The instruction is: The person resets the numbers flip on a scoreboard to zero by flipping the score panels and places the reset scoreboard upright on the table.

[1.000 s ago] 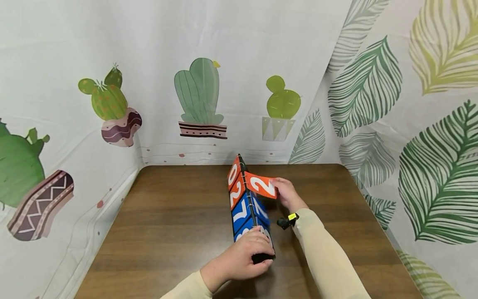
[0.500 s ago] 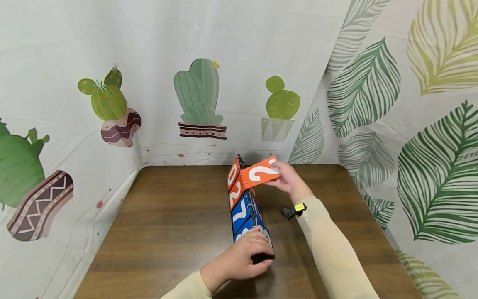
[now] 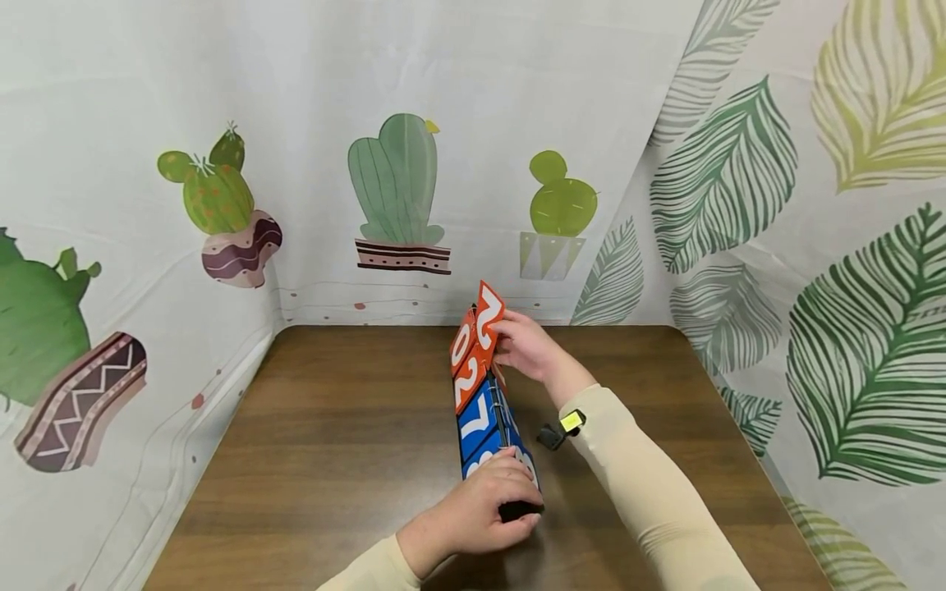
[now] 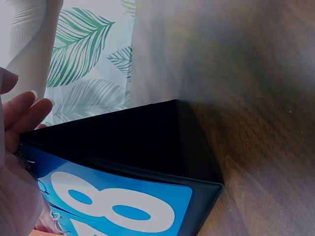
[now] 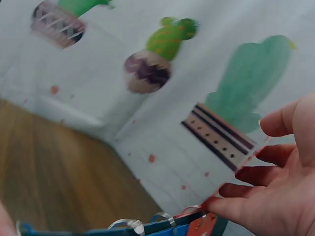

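A tent-shaped flip scoreboard [image 3: 474, 423] stands on the table, with red and blue number cards ringed along its ridge. My left hand [image 3: 491, 501] grips the ridge at the near end. In the left wrist view, the hollow black end shows beside a blue card [image 4: 115, 201] with a white 8. At the far end my right hand [image 3: 535, 349] pinches a red card [image 3: 488, 316] with a white 2, raised above the ridge. The right wrist view shows this card nearly edge-on by the fingertips [image 5: 246, 174]; metal rings [image 5: 128, 225] run below.
The brown wooden table [image 3: 332, 443] extends on both sides of the scoreboard. White cloth [image 3: 310, 123] printed with cacti hangs behind it, and leaf-printed cloth hangs at the right. A small black device with a yellow label [image 3: 572, 423] is on the right wrist.
The red 2 card has swung up and leftward over the ridge, carried by my right hand, and now stands steeply near the left face. My left hand has stayed in place.
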Demonstrator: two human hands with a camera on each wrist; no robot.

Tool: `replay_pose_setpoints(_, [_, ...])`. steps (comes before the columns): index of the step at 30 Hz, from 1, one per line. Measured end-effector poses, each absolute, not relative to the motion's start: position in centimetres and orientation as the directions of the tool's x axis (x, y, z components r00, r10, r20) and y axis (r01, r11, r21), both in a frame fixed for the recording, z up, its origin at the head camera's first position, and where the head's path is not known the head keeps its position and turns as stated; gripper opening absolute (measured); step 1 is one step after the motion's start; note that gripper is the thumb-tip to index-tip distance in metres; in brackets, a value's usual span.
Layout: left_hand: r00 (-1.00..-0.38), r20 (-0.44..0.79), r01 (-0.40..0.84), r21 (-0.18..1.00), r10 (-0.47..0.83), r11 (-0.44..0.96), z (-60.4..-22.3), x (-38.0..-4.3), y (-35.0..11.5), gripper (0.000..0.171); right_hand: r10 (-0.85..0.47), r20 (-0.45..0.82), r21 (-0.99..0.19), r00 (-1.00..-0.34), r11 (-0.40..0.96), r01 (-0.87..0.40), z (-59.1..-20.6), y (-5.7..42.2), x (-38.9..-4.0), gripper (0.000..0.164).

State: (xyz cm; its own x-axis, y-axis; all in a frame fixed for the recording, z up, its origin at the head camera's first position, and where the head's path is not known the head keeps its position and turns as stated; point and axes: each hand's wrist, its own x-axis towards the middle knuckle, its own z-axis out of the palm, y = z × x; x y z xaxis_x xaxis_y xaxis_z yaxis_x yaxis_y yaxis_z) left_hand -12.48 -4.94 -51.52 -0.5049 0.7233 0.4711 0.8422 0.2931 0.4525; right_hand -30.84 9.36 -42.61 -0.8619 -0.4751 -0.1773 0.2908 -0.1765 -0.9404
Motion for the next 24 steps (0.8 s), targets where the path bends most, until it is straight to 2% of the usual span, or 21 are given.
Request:
replay_pose_setpoints(5, [-0.509,0.459,0.837,0.460,0.728,0.296,-51.5,-12.5,-4.9,0.015,-0.443,-0.184,-0.977,-0.878,-0.012,0.211,-43.2,8.0,-30.5,0.050])
replay_pose_setpoints(9, [-0.486,0.490,0.859,0.421,0.724,0.291,-51.6,-12.5,-4.9,0.014,-0.419,-0.204,-0.978,-0.885,0.134,0.162,-42.9,7.1,-30.2,0.047])
replay_pose_setpoints(13, [-0.455,0.527,0.882,0.375,0.718,0.284,-51.8,-12.7,-5.0,0.013,-0.427,-0.158,-0.948,-0.890,0.317,0.016,-42.3,6.0,-29.9,0.040])
replay_pose_setpoints(16, [-0.457,0.528,0.881,0.379,0.716,0.283,-51.8,-12.7,-5.0,0.013,-0.483,-0.077,-0.841,-0.872,0.502,-0.204,-42.0,5.2,-29.8,0.033])
replay_pose_setpoints(19, [-0.461,0.535,0.878,0.392,0.708,0.275,-51.8,-12.8,-4.9,0.012,-0.561,-0.017,-0.655,-0.828,0.632,-0.414,-41.8,4.3,-29.9,0.038])
replay_pose_setpoints(24, [-0.418,0.590,0.903,0.352,0.691,0.246,-51.7,-12.9,-4.7,0.009,-0.635,-0.013,-0.431,-0.772,0.700,-0.569,-41.7,2.9,-30.0,0.047])
